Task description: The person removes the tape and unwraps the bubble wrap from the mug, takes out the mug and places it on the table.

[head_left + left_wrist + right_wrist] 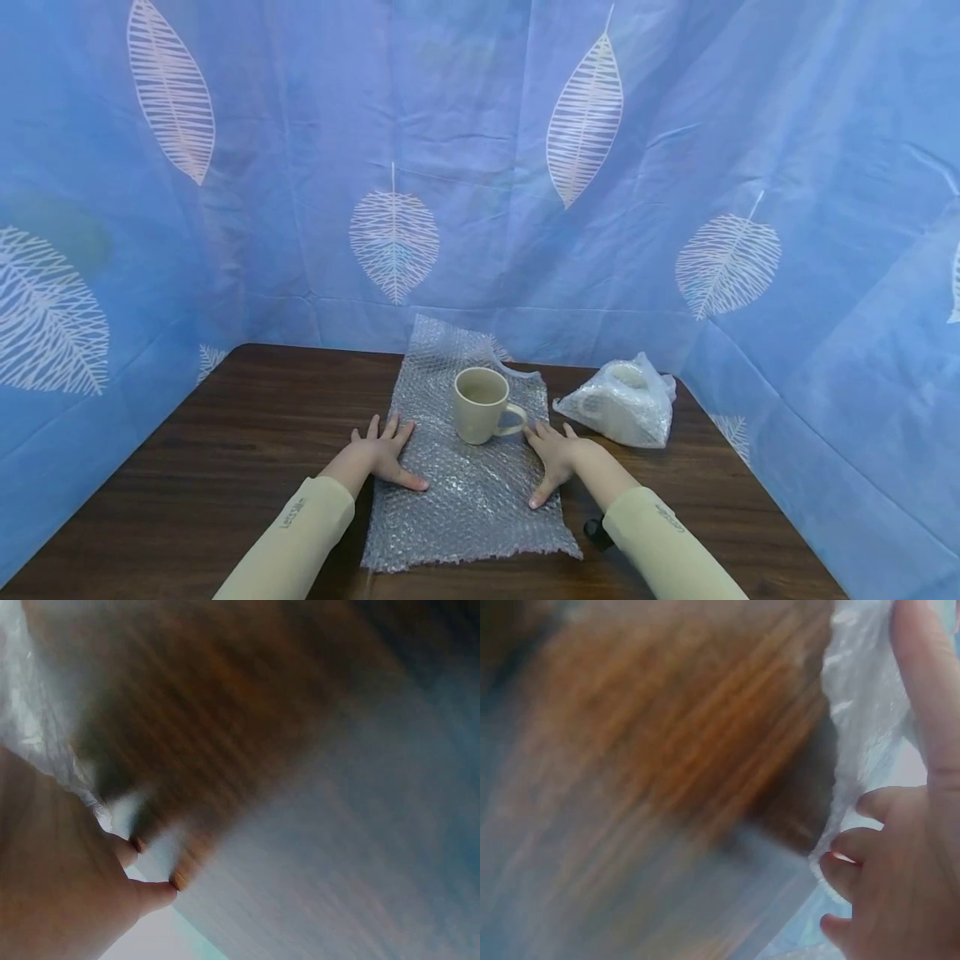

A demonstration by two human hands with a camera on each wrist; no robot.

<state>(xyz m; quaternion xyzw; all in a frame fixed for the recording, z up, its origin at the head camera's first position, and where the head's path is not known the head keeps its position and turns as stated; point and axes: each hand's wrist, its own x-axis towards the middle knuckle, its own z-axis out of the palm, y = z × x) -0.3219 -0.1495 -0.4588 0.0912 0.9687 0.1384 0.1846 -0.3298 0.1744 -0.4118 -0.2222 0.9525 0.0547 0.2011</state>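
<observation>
A cream mug [476, 414] stands upright on a sheet of bubble wrap [465, 508], its handle pointing right. My left hand [381, 452] lies spread over the sheet's left edge, the thumb on the wrap and the other fingers stretched forward. On the opposite edge my right hand [558, 458] is spread in the same way, its fingertips close to the mug's handle. Both hands hold nothing. In the left wrist view the left hand [60, 877] shows beside the wrap's border; the right wrist view has the right hand [900, 862] along the wavy edge of the wrap [862, 712].
A second mug wrapped in bubble wrap [626, 404] sits at the back right of the dark wooden table [247, 450]. Blue leaf-patterned cloth [465, 100] hangs behind and on both sides. The far end of the sheet rises against the back cloth.
</observation>
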